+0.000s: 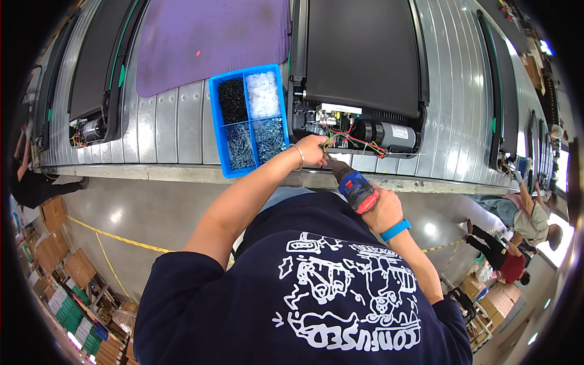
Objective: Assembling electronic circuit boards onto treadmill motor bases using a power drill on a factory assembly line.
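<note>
My right hand (385, 210) is wrapped round a blue, black and red cordless drill (358, 190), its nose tilted up and left toward the near end of a treadmill (365, 48). At the drill's tip, my left hand (312, 150) has its fingers closed, and what they pinch is hidden. Just beyond lie the treadmill's open motor bay, a black cylindrical motor (389, 135), a white-topped circuit board (338, 109) and red, green and yellow wires (359, 142). Left of the bay, a blue four-compartment tray (214, 115) holds black screws, white plastic pieces and silver screws.
A purple mat (207, 42) lies behind the tray on the metal roller line (170, 131), whose front rail (152, 173) runs before me. Other treadmills stand left (91, 79) and right (500, 91). Co-workers (529, 213) are at the right, another person (30, 188) far left. Cardboard boxes (52, 248) stand lower left.
</note>
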`<state>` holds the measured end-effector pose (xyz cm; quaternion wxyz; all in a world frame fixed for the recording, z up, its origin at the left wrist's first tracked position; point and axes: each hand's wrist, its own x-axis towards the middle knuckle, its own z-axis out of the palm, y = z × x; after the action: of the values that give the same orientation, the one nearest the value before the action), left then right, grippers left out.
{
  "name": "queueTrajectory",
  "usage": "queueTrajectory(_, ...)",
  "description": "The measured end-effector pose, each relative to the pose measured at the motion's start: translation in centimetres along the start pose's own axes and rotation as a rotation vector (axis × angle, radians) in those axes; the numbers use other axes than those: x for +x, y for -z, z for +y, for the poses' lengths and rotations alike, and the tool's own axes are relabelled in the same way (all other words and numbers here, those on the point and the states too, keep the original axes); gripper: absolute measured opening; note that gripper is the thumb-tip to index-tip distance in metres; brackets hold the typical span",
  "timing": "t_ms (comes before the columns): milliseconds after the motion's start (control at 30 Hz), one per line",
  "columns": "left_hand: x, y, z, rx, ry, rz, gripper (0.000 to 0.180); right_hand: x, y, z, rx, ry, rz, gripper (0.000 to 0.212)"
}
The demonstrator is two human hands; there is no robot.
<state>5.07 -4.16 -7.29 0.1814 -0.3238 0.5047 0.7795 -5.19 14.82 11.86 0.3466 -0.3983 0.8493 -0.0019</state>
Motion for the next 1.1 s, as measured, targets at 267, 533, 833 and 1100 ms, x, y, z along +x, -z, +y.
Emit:
queueTrajectory(267,0.7,1.2,3.7,0.816,-0.262,0.413,0.017,1.3,0.5,-3.4,-0.095,-0.035,-0.013,0.028)
queueTrajectory(533,2.6,2.1,1.3,0.813,-0.327,0.368,0.015,3.1,1.9,-4.5,-0.238,-0.111,-0.082,0.026)
queueTrajectory(833,0.8,2.3,0.1,0.667,-0.547,0.499,0.012,2.6,-2.9,-0.3,0.089,0.141,-0.013,0.024)
queueTrajectory(1100,-9.4,9.1,-8.9,0.694,-0.104,1.198,0.010,1.9,-5.1,-0.6,0.178,0.489,0.103,0.012)
